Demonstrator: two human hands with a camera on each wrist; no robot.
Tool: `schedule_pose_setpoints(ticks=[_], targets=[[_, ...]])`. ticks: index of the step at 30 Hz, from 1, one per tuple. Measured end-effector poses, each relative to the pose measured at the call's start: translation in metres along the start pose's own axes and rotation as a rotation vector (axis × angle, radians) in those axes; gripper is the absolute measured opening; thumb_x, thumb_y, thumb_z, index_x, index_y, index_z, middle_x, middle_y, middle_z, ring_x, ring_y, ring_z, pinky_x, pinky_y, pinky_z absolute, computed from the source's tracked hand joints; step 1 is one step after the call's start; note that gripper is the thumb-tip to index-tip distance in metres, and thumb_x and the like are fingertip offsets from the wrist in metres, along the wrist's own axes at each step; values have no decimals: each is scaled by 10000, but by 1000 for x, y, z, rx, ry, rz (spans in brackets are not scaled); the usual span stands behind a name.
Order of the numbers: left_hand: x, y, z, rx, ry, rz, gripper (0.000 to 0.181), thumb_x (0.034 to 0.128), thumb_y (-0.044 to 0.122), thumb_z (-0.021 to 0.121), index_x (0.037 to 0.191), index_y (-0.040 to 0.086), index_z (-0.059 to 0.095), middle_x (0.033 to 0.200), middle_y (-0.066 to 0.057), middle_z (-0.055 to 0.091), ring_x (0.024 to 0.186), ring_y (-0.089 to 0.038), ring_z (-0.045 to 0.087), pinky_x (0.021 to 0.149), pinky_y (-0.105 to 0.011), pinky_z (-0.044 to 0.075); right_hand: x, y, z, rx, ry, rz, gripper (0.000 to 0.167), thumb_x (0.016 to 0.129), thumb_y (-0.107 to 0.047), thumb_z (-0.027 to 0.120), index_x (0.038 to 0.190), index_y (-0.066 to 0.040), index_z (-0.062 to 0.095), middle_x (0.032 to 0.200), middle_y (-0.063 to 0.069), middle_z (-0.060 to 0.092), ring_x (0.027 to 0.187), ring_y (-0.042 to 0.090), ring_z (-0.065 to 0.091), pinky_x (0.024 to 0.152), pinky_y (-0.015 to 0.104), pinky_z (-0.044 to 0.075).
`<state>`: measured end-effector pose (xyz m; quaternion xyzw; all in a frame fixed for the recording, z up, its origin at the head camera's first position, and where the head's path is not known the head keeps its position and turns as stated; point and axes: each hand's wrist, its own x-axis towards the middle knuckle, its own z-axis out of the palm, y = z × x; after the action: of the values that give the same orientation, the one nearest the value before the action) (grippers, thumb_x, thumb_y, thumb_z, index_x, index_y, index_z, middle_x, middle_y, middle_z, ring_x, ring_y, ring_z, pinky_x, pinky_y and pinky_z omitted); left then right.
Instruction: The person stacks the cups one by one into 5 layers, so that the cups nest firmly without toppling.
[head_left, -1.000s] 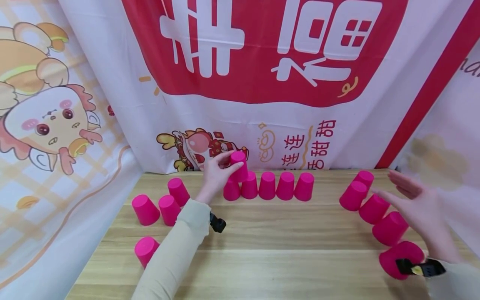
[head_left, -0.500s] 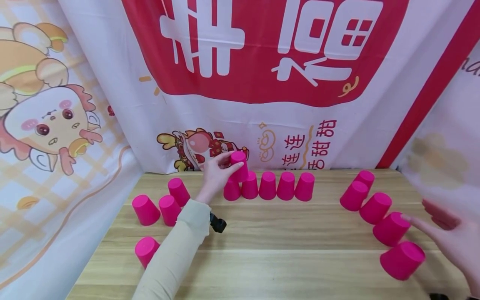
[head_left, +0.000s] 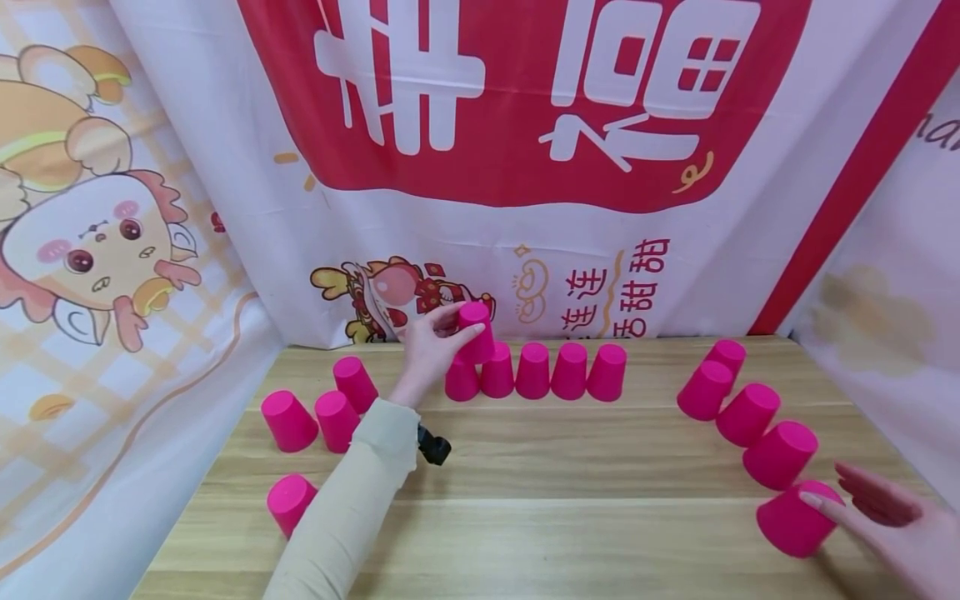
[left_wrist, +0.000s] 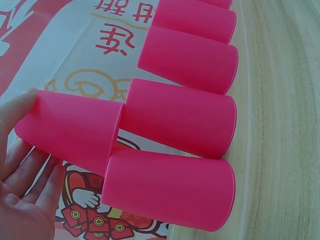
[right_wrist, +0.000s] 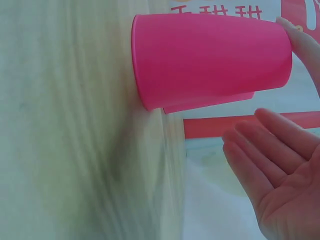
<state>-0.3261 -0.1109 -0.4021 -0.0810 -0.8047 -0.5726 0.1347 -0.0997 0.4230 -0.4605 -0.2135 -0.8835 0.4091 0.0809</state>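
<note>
My left hand [head_left: 429,350] pinches a pink cup [head_left: 480,335] by its upper part, bottom up. In the left wrist view this held cup [left_wrist: 72,131] meets the tops of two cups [left_wrist: 172,190] at the left end of the back row. At the right front, my right hand [head_left: 896,521] is beside the nearest upside-down pink cup [head_left: 793,527]. The right wrist view has its thumb at the top edge of that cup [right_wrist: 210,60]; contact is hard to tell. Its other fingers [right_wrist: 272,165] are extended, apart from the cup.
More upside-down pink cups [head_left: 532,372] continue the back row. A slanting line of cups [head_left: 750,415] runs along the right. Three cups [head_left: 289,423] cluster at left, with another [head_left: 291,500] nearer, partly behind the left sleeve. Printed cloth [head_left: 495,225] hangs behind the wooden table [head_left: 570,500].
My right hand has come down along the right-hand line of cups and swung in beside the nearest one. The left hand and its cup have stayed in place.
</note>
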Motion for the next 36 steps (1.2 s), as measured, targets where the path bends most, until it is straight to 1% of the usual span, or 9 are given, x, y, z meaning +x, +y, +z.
schedule_pose_setpoints(ticks=[2,4,5,10,13,18,27,32,36], targets=[[0,0,0,2,2,2,581,878,381,821,1377,137,652,1258,-25,681,1115,-202,643,936,-374,551,-3,2,-1,-7,-7,19,894,862,-496,800,1461,80,470,1022,-241,641,802,-237,480,588,93,482],[0,0,0,2,4,4,583,878,381,821,1377,134,651,1257,-27,681,1114,-204,644,938,-378,550,-4,3,-1,-5,-14,31,869,856,-511,799,1440,66,511,978,-244,653,786,-230,502,579,109,484],[0,0,-1,1,5,4,583,877,381,822,1376,134,652,1255,-28,682,1113,-205,645,939,-378,549,-6,3,0,19,-19,27,819,859,-491,805,1424,42,546,942,-305,607,751,-252,475,579,114,487],[0,0,-1,-1,1,5,587,877,372,824,1379,123,648,1249,-29,684,1107,-206,647,936,-376,550,-12,3,3,126,-36,-17,508,877,-381,821,1318,-162,700,940,-340,616,789,-193,576,615,107,505],[0,0,-1,-6,-6,9,585,880,371,821,1383,130,646,1257,-30,682,1114,-208,647,937,-381,552,-13,0,5,80,-34,-21,621,863,-419,824,1362,-88,659,968,-212,696,766,-173,578,600,132,517],[-1,0,-2,-9,-4,18,549,884,355,820,1371,162,656,1248,-17,685,1111,-188,647,935,-362,551,-15,-6,10,-53,-30,-24,877,825,-519,822,1391,92,546,1091,225,721,707,-129,563,563,194,537],[-4,4,-7,-84,-10,7,594,891,285,822,1425,146,600,1362,-60,630,1227,-219,603,1027,-391,495,-16,-9,13,-128,-7,-95,872,801,-506,851,1338,124,576,1097,289,700,685,-146,536,545,175,524],[-7,10,-11,-75,6,10,596,889,301,822,1430,183,600,1365,-42,634,1252,-204,590,1038,-388,485,-15,-14,11,-192,-9,-102,897,792,-561,834,1329,115,588,1108,304,689,714,-8,606,536,176,497],[-11,15,-17,-76,7,27,589,888,311,823,1425,199,607,1354,-19,642,1258,-214,588,1042,-404,482,-15,-18,10,-209,-5,-143,863,790,-549,842,1326,87,612,1118,299,690,731,-89,558,544,148,453]])
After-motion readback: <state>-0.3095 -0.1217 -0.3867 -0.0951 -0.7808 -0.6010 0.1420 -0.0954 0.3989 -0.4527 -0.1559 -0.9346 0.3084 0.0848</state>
